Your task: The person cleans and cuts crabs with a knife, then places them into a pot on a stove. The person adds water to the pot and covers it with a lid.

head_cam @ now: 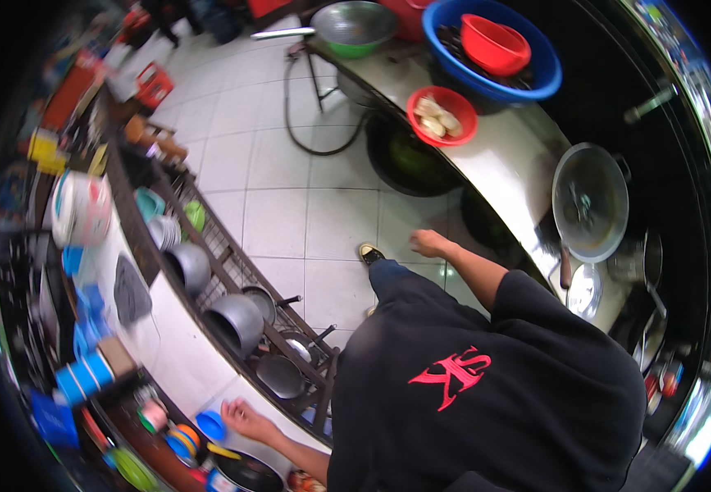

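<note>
My left hand [245,420] hangs over the tiled counter [186,344], with its fingers loosely bent and nothing seen in it. Close beside it is a small blue cup [210,425], and a dark pan [251,472] stands just below. My right hand [432,243] is over the floor in front of the body, its fingers curled in; no object shows in it. To its right runs a pale worktop [503,166], which bears a large metal wok [590,203] and a red bowl [442,115] of pale food pieces.
Metal pots [235,323] and frying pans fill a rack [232,258] under the left counter. Large dark woks [411,157] and a looping hose [325,151] sit low by the worktop. A blue basin [492,89] stands at its far end. White floor tiles [275,160] run between both sides.
</note>
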Action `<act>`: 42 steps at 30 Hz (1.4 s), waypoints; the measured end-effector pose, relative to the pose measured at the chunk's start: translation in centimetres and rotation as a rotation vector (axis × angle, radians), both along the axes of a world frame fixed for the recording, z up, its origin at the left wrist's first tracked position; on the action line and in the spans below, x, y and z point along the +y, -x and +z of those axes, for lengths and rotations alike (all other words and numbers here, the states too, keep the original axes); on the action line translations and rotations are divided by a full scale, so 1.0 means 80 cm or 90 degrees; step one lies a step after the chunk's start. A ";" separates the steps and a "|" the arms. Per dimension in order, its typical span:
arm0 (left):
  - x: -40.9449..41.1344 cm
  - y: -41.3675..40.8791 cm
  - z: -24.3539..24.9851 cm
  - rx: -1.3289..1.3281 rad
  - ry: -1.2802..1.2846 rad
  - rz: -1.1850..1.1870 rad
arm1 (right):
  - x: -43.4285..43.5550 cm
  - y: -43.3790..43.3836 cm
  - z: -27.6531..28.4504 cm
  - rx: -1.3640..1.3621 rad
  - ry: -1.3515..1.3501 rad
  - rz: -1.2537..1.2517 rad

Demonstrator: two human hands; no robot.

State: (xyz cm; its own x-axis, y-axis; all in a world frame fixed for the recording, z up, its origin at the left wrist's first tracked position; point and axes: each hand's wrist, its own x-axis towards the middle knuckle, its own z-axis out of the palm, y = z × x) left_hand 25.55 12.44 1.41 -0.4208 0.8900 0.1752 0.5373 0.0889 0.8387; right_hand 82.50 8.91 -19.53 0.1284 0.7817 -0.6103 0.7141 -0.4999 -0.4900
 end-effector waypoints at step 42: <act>0.785 -0.094 -0.372 -0.193 0.863 -0.352 | 0.280 0.144 0.126 -0.013 0.050 -0.686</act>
